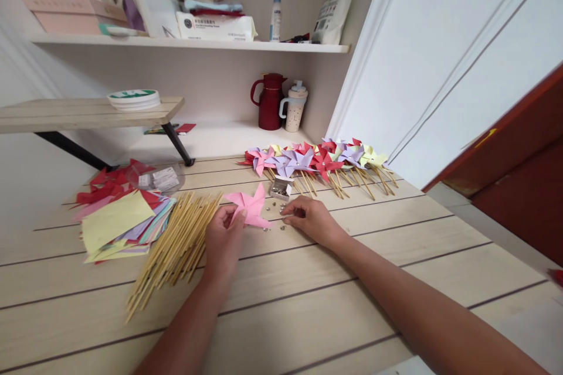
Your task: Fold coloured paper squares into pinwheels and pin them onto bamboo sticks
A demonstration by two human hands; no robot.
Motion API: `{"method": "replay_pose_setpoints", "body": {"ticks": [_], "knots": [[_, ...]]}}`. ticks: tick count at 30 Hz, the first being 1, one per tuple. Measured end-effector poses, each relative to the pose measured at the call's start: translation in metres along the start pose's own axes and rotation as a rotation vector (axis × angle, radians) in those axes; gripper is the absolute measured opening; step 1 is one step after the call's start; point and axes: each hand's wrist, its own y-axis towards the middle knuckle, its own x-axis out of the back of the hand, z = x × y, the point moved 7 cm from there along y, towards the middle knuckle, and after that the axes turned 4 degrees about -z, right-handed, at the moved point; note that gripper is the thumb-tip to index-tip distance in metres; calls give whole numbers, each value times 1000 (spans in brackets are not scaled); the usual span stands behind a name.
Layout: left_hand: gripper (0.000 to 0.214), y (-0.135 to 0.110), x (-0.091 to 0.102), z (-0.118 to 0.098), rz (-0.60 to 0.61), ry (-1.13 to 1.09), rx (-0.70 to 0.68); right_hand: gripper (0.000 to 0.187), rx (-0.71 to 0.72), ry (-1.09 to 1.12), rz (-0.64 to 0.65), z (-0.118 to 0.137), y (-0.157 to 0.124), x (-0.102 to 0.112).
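My left hand [225,240] pinches the lower edge of a folded pink paper pinwheel [251,206] just above the wooden table [308,299]. My right hand [309,218] rests to its right with fingertips closed on the scattered small metal pins [273,206]; whether one is between the fingers I cannot see. A small open pin box [281,187] lies just behind the pins. A pile of bamboo sticks [176,246] lies left of my left hand.
A stack of coloured paper squares [118,222] sits at the left, with a clear plastic bag [160,177] behind it. A row of finished pinwheels on sticks [321,165] lies at the back. A red jug [270,101] and a cup [294,106] stand by the wall.
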Motion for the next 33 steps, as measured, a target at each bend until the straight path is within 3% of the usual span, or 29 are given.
{"method": "replay_pose_setpoints", "body": {"ticks": [33], "knots": [[18,-1,-2,-1,6,-38,18,12,30,27,22,3,-2,-3]]}}
